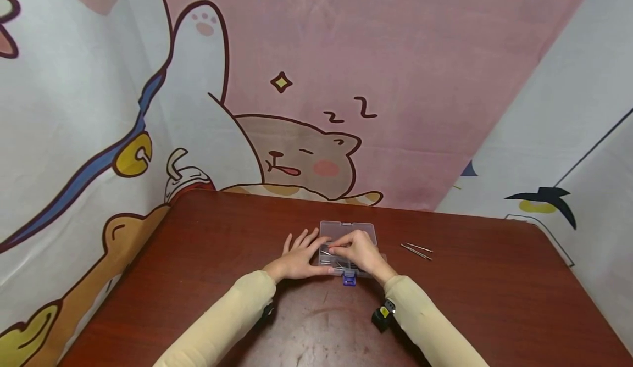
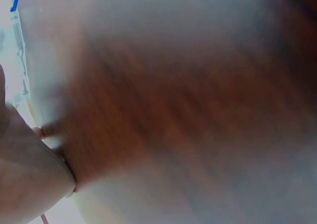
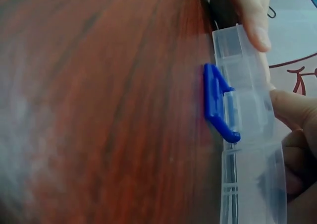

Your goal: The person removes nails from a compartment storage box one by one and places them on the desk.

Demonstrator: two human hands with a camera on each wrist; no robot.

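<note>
A clear plastic compartment box [image 1: 346, 271] with a blue latch [image 1: 349, 279] lies on the table, its lid [image 1: 341, 228] raised at the back. Thin metal rods [image 1: 338, 268] lie in its compartments. My left hand [image 1: 296, 261] rests at the box's left side, fingers spread and thumb at the front corner; the left wrist view shows only part of this hand, blurred. From the right, my right hand [image 1: 360, 249] reaches over the box, thumb and fingertips pinched together at a thin metal rod. In the right wrist view its curled fingers [image 3: 294, 110] are partly hidden behind the box wall.
Several thin metal rods [image 1: 416, 250] lie on the reddish-brown table [image 1: 475, 301] to the right of the box. A cartoon-printed cloth [image 1: 395, 81] hangs behind the table and along its left and right sides.
</note>
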